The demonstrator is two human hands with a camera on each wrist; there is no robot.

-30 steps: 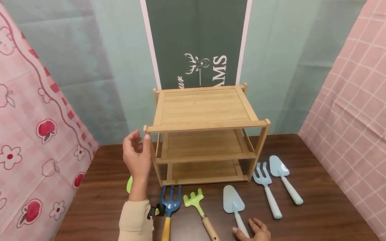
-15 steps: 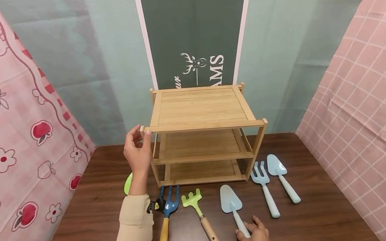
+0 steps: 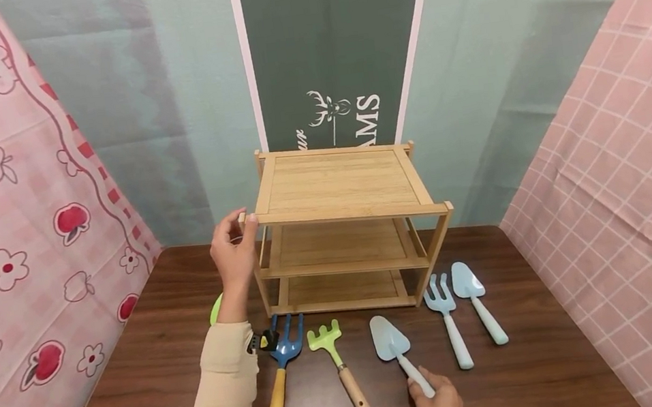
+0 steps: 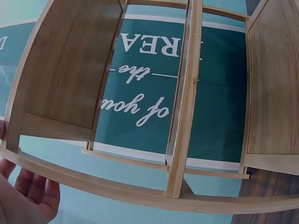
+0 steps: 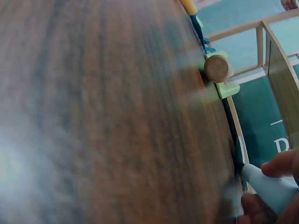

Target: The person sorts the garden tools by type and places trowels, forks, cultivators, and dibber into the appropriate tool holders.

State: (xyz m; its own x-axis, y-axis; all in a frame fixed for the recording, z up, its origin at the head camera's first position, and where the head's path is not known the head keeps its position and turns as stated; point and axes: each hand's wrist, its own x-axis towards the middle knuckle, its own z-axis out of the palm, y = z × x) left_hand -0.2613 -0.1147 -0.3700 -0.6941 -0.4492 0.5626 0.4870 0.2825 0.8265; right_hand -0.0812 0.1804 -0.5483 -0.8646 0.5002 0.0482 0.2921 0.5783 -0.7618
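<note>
At the front left corner of the three-tier wooden rack (image 3: 341,181), my left hand (image 3: 234,253) grips the top of the post, thumb on the near side. The left wrist view shows that hand (image 4: 28,196) with curled fingers around the rack's frame (image 4: 117,189). My right hand (image 3: 437,402) pinches the handle of a pale blue trowel (image 3: 390,338), whose blade points toward the rack. In the right wrist view, fingers and thumb (image 5: 280,165) hold the pale handle (image 5: 268,186) close to the table.
Left of the trowel lie a green rake (image 3: 326,338) and a blue fork (image 3: 288,346) with a yellow handle. On the right are a pale blue fork (image 3: 441,298) and another trowel (image 3: 468,281). A green tool (image 3: 216,309) is partly behind the left arm.
My left hand has closed on the rack's corner. The right hand has moved slightly right, swinging the trowel's handle right, so the trowel now lies more slanted.
</note>
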